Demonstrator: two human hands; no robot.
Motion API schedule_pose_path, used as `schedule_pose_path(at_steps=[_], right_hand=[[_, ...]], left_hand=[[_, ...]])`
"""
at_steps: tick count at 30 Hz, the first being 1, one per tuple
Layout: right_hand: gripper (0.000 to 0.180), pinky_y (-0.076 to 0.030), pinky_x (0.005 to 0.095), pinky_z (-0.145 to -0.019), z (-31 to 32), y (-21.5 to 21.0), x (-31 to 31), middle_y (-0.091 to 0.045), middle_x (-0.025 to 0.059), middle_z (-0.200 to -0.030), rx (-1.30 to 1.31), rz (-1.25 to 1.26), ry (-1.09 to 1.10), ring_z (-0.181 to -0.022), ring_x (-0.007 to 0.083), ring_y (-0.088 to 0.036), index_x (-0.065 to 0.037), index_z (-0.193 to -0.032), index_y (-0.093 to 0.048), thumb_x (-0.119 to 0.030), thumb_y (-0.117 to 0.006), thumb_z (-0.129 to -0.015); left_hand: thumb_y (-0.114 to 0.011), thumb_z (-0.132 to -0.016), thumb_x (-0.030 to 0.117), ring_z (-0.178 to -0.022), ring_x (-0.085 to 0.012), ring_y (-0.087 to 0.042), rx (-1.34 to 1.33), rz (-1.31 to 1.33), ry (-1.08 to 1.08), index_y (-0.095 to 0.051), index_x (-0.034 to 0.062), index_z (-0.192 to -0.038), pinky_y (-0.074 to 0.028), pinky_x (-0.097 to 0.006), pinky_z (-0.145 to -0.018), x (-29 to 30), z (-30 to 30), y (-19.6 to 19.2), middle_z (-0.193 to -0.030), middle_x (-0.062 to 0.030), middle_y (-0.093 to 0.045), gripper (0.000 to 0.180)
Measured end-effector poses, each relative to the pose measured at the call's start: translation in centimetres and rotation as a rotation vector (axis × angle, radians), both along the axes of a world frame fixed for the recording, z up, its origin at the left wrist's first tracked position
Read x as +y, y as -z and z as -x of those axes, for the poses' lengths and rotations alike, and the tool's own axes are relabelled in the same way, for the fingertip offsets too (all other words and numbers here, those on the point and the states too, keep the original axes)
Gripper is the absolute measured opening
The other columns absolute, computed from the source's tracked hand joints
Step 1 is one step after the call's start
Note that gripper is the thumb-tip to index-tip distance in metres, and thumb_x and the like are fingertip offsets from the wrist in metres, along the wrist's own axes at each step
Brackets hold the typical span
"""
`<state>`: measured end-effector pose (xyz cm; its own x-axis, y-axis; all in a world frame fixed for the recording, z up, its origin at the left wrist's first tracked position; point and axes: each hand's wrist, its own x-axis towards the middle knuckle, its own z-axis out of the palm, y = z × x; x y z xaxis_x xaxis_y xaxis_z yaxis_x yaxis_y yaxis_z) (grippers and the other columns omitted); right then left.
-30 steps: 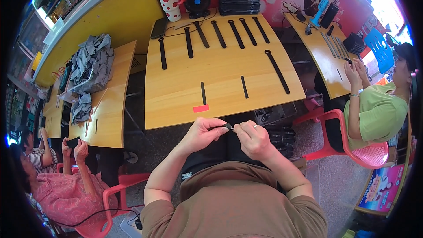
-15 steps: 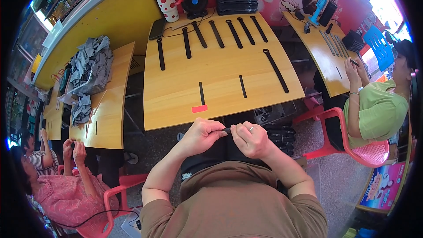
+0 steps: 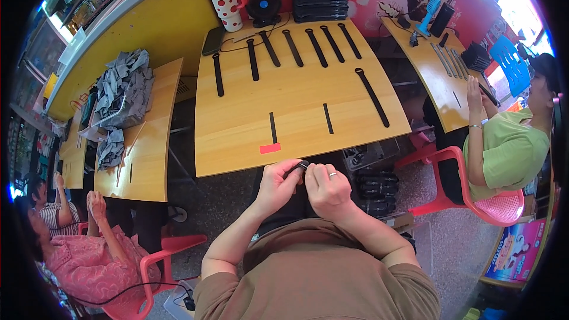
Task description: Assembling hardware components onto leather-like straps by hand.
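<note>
Just off the table's near edge, both my hands work on a small black strap [image 3: 302,165]; most of it is hidden by my fingers. My left hand [image 3: 277,185] pinches one end of it. Close beside, my right hand [image 3: 327,188], with a ring on one finger, is closed on the other side. Several black straps with a slotted end [image 3: 288,47] lie in a row across the far part of the table [image 3: 237,127]. One more strap [image 3: 372,98] lies by the right edge. Nearest my hands is a red sticker [image 3: 270,149] below a short dark stripe [image 3: 273,127].
At the table's back stand a spotted tumbler [image 3: 226,7], a black fan [image 3: 264,7], a phone [image 3: 213,41] and stacked black packs [image 3: 319,6]. Co-workers sit left [image 3: 89,261] and right [image 3: 510,148]. Grey cloth pieces [image 3: 122,89] fill a container on the left table.
My hands have turned the strap, and a curved piece of it now shows above my fingers. The right co-worker's hands have shifted; the left co-worker's hands have come together.
</note>
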<state>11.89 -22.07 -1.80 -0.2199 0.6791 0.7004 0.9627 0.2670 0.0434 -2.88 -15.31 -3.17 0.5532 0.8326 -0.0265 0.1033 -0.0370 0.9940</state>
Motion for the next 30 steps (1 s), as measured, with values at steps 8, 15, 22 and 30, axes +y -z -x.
schedule_pose_path(at_steps=[8, 15, 22, 30], right_hand=[[0.019, -0.041, 0.0313, -0.046, -1.6, 0.2, 0.9, -0.046, 0.0055, -0.069, 0.346, 0.056, -0.164, -0.057, 0.0205, -0.053, -0.007, -0.073, -0.056, -0.013, -0.073, -0.073], [0.017, -0.041, 0.0315, -0.045, -2.0, 0.3, 1.3, -0.046, 0.0053, -0.069, 0.299, 0.053, -0.257, -0.056, 0.0204, -0.053, -0.009, -0.071, -0.055, -0.014, -0.071, -0.07], [0.012, -0.04, 0.0285, -0.046, -1.7, 0.0, 2.1, -0.045, 0.0026, -0.069, 0.109, -0.065, -0.306, -0.057, 0.0151, -0.051, -0.009, -0.071, -0.058, -0.016, -0.067, -0.069], [0.013, -0.037, 0.0245, -0.047, -1.3, -0.4, 2.6, -0.049, 0.0011, -0.068, -0.044, -0.153, -0.359, -0.058, 0.0124, -0.052, -0.008, -0.071, -0.06, -0.016, -0.066, -0.063]], left_hand=[[-0.053, -0.098, 0.012, -0.064, -0.0073, -0.058, -0.234, 0.368, 0.058, -0.068, -0.0005, -0.109, -0.048, -0.022, -0.059, 0.4, 0.4, -0.3, -0.084, -0.0032, -0.067, 0.022], [-0.059, -0.094, 0.013, -0.076, -0.0176, -0.069, -0.138, 0.563, 0.287, -0.067, -0.0048, -0.096, -0.057, -0.029, -0.07, 3.5, 1.2, -2.4, -0.086, -0.0126, -0.071, 0.02], [-0.06, -0.091, 0.009, -0.069, -0.0168, -0.069, -0.083, 0.543, 0.304, -0.069, -0.0037, -0.086, -0.054, -0.027, -0.063, 5.3, 1.2, -2.8, -0.079, -0.0119, -0.071, 0.016], [-0.062, -0.089, 0.008, -0.065, -0.0071, -0.062, -0.012, 0.344, 0.24, -0.07, -0.0011, -0.077, -0.047, -0.021, -0.059, 4.2, 1.8, -3.3, -0.075, -0.0061, -0.069, 0.017]])
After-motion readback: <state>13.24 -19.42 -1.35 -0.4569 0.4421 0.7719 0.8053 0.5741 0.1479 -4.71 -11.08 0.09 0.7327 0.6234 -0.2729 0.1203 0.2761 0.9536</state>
